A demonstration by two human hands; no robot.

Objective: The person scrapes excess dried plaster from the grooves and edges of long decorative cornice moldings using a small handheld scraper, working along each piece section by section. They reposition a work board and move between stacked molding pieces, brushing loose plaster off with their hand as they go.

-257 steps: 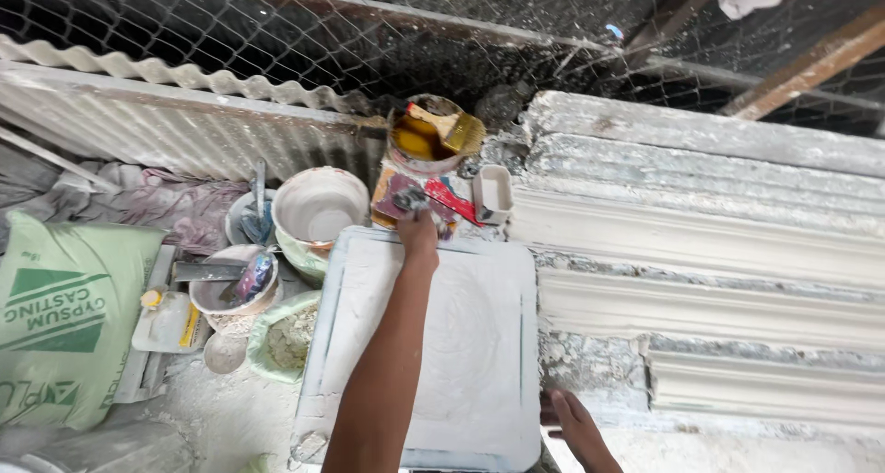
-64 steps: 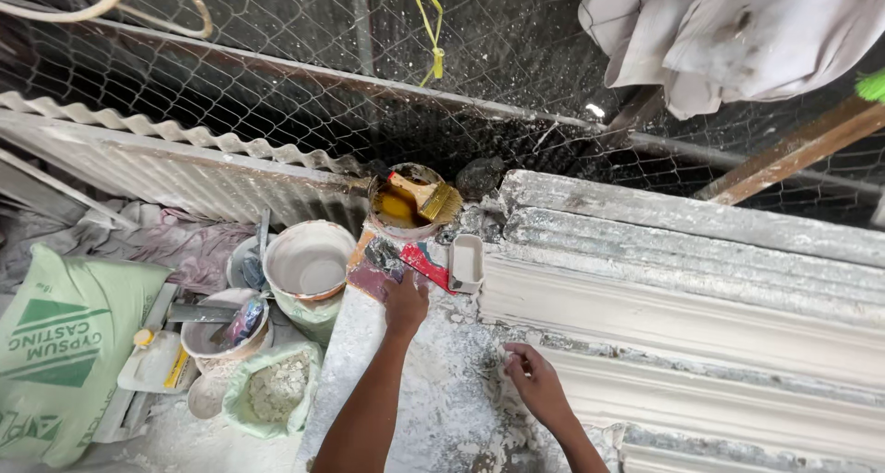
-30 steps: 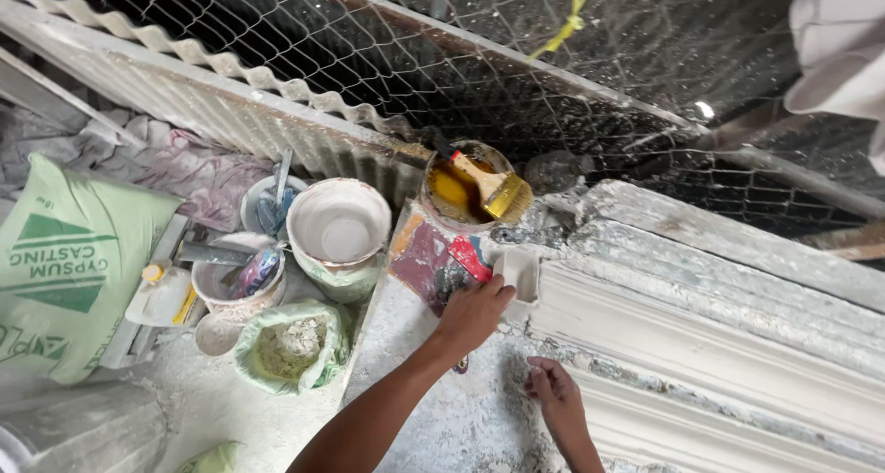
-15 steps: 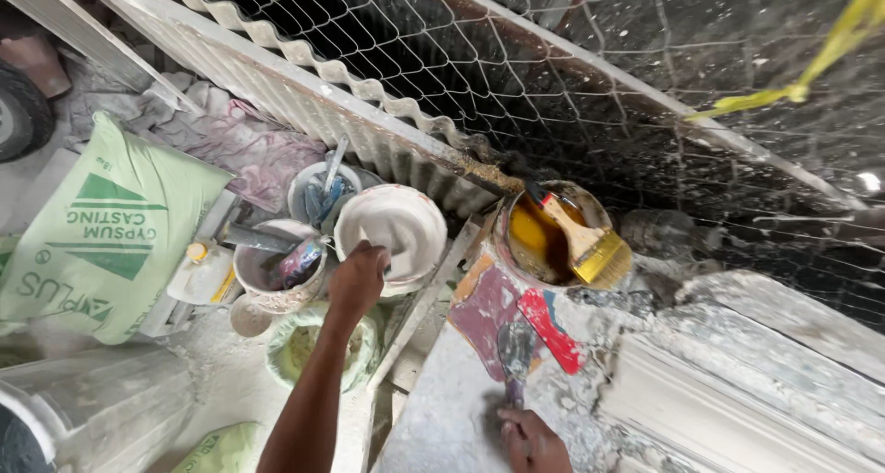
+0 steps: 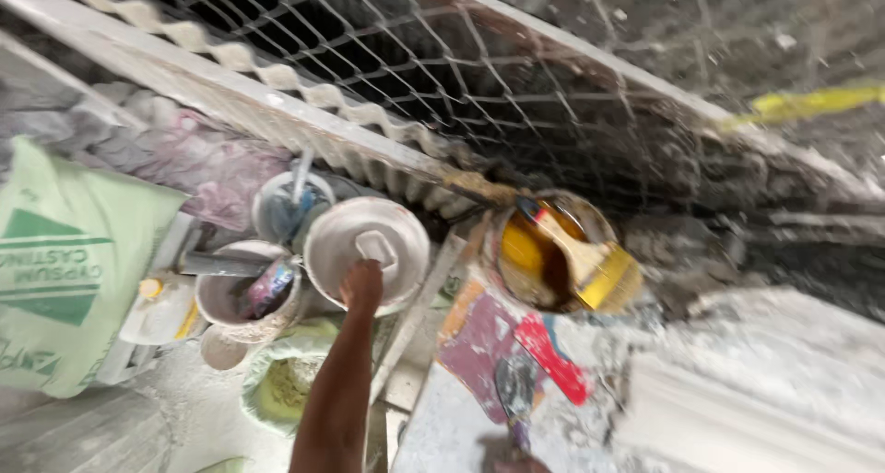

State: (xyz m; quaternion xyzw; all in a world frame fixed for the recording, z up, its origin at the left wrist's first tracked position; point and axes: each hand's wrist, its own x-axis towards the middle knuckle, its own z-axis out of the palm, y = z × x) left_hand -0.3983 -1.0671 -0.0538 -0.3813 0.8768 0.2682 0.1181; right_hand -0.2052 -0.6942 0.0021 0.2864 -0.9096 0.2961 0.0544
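Reaching left hand point(image 5: 361, 284) into white bowl point(image 5: 367, 244), fingers touching a pale lump; grip unclear. Nothing lifted yet. Right hand barely visible right of bowl, fingers untellable.

A dusty white floor point(image 5: 184, 408) carries a white bowl point(image 5: 367, 244). Left of the bowl stand two smaller tubs and a green sack point(image 5: 64, 270); right of it, a yellow-stained bucket point(image 5: 544, 252).

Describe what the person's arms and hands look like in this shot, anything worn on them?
Only one arm shows clearly: the left hand and its forearm are bare, with no sleeve, glove, watch or ring visible. The picture is motion-blurred, so fine marks can't be told. The right hand barely shows at the bottom edge, too little to describe.
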